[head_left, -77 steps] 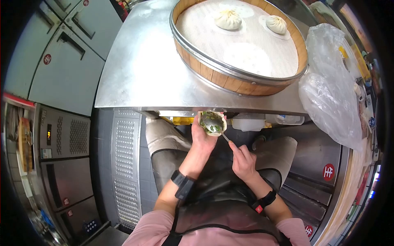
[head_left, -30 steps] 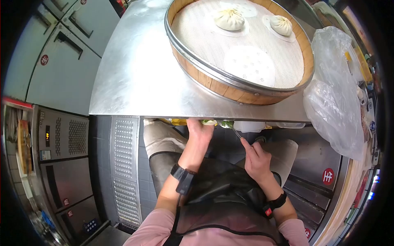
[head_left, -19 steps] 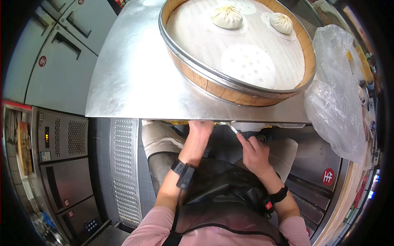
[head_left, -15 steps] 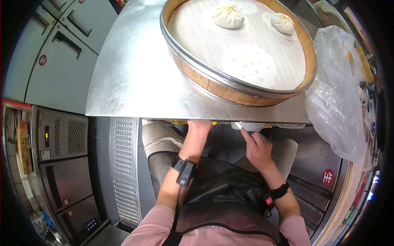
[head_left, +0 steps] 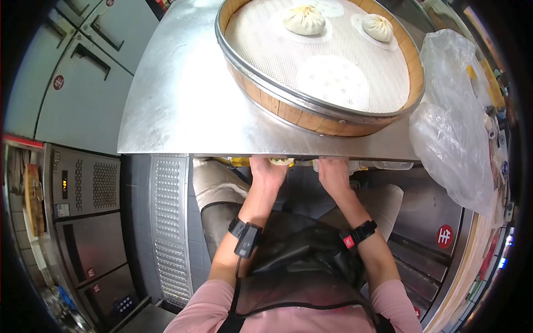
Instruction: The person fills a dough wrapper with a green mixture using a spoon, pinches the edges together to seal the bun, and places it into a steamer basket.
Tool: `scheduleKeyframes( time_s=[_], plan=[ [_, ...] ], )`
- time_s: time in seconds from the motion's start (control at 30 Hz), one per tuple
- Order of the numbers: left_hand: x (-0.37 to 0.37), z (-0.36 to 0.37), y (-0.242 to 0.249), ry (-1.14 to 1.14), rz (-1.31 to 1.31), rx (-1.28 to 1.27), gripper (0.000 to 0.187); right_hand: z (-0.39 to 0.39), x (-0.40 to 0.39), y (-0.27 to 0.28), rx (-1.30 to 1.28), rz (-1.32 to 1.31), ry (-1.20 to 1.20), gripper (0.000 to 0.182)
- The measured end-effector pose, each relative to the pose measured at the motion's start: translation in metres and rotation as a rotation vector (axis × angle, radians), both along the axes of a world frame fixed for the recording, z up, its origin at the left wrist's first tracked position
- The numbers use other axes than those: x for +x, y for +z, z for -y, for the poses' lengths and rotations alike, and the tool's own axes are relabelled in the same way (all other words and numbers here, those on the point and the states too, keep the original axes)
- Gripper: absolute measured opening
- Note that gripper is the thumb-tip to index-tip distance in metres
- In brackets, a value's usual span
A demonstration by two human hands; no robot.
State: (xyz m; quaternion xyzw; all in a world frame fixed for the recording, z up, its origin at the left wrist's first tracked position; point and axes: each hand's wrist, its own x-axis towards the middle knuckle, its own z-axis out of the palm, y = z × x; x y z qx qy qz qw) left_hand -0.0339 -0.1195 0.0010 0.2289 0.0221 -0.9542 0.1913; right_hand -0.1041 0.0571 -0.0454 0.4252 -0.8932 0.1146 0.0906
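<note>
My left hand [head_left: 268, 172] reaches under the front edge of the steel table [head_left: 183, 122], its fingertips hidden. Cupped at its thumb side is a round of pale dough with greenish filling [head_left: 281, 161], only partly showing below the edge. My right hand [head_left: 334, 173] is close to its right, palm down, its fingers out of sight beneath the same edge. Right beside those fingers is a pale container [head_left: 355, 166]. On the table above stands a round wooden steamer [head_left: 277, 110] holding two pleated buns, a nearer bun [head_left: 303, 20] and a smaller-looking bun [head_left: 377, 28], each on perforated paper.
A bare perforated paper round [head_left: 333, 81] lies in the steamer. A clear plastic bag [head_left: 452, 127] hangs over the table's right end. Steel cabinets [head_left: 83, 183] and a grooved metal panel [head_left: 170, 222] are at left. Another clear container [head_left: 393, 165] is under the edge.
My right hand has moved forward and left, its fingers passing under the table edge. The filled dough now shows beside my left hand. The view has shifted slightly.
</note>
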Motion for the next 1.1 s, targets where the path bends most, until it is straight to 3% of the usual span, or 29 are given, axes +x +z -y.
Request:
scheduleKeyframes(
  time_s=[0.1, 0.13, 0.23, 0.37, 0.5, 0.63, 0.73, 1.03, 1.1],
  plan=[
    [0.011, -0.01, 0.008, -0.07, 0.004, 0.028, 0.043, 0.018, 0.031, 0.06, -0.492, 0.243, 0.012, 0.012],
    [0.012, -0.014, 0.008, -0.084, -0.009, 0.057, 0.042, 0.023, 0.035, 0.073, -0.508, 0.302, 0.081, 0.013],
    [0.019, -0.026, 0.011, -0.107, -0.031, 0.041, 0.042, 0.031, 0.042, 0.089, -0.472, 0.285, 0.167, 0.014],
    [0.032, -0.039, 0.015, -0.166, -0.147, 0.05, 0.041, 0.025, 0.045, 0.097, -0.438, 0.288, 0.115, 0.015],
    [0.039, -0.045, 0.031, -0.254, -0.092, -0.035, 0.042, 0.01, 0.058, 0.115, -0.368, 0.311, 0.093, 0.014],
    [0.052, -0.052, 0.033, -0.233, -0.122, 0.03, 0.042, -0.005, 0.069, 0.127, -0.468, 0.297, 0.076, 0.01],
    [0.07, -0.057, 0.038, -0.38, -0.019, -0.047, 0.045, -0.015, 0.074, 0.136, -0.547, 0.291, 0.024, 0.011],
    [0.108, -0.069, 0.049, -0.742, 0.147, -0.283, 0.06, -0.038, 0.089, 0.115, -0.383, 0.671, -0.058, 0.013],
    [0.11, -0.069, 0.055, -0.759, 0.109, -0.27, 0.054, -0.044, 0.092, 0.114, -0.381, 0.711, -0.056, 0.011]
  ],
)
